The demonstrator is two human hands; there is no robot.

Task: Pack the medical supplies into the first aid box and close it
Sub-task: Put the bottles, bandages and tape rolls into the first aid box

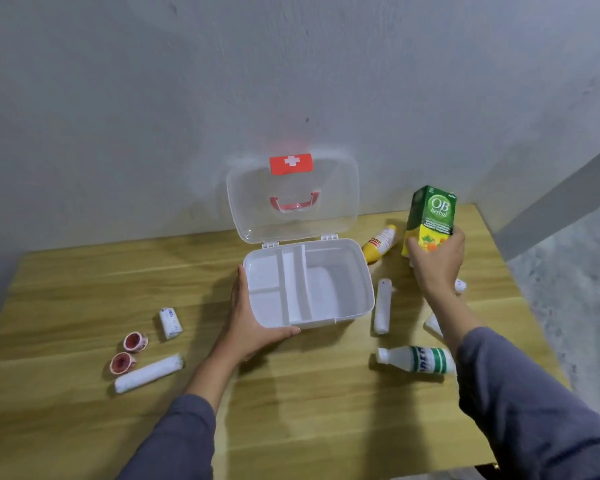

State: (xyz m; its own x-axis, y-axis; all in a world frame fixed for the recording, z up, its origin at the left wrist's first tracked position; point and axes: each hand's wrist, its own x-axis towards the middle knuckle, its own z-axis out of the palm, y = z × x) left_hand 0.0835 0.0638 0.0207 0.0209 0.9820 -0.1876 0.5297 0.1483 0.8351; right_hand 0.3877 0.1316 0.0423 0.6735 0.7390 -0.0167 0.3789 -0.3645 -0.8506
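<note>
The clear first aid box [362, 282] stands open mid-table, its lid [291, 199] upright against the wall, a white divided tray inside with nothing in it. My left hand [253, 317] grips the box's front left corner. My right hand [437, 261] holds a green and yellow herbal medicine carton [430, 216] upright, above the table right of the box. A yellow bottle [380, 244] lies beside the box. Right of the box lie a bandage roll [382, 306] and a white bottle with green stripes [418, 360].
Left of the box lie a small wrapped bandage [170, 323], two red tape rolls [136, 341] [122, 362] and a long bandage roll [148, 373]. More white items [433, 323] are partly hidden under my right arm. The table [309, 410] ends at the right; the wall is close behind.
</note>
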